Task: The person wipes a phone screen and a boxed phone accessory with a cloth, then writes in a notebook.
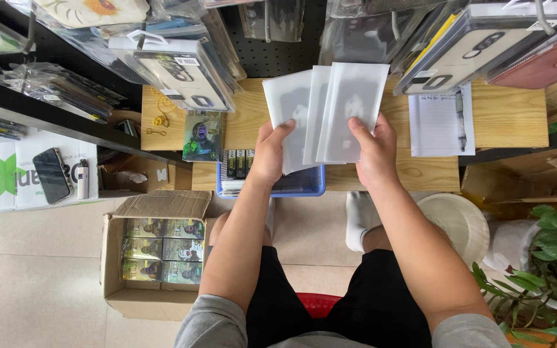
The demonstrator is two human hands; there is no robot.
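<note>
- Fingers of left hand (271,151): thumb on top, rest curled behind, pinched on lower left corner of the white sleeves (330,113); right hand (372,148) same, thumb pressed on front of the rightmost sleeve w/ fingers behind, near its lower edge.
- Sleeves: three or so frosted translucent flat packets, fanned out & overlapping, held up in the air above the blue basket (304,185), which sits at front edge of the wooden desk (504,116).
- Handling, my guess: v. light, thin, semi-stiff card/film inside; smooth plastic so prob slippery, sheets slide over each other easily. Bendable, may crease if squeezed hard.
- Best hold: by lower corners/edges, thumb-over pinch, as now; keep flat faces free.
- Around: notepad w/ pen (441,119) toward desk's right side; hanging phone cases (182,77) over back edge; cardboard box (156,258) of small packs on floor left of desk; potted plant (549,258) at right.
</note>
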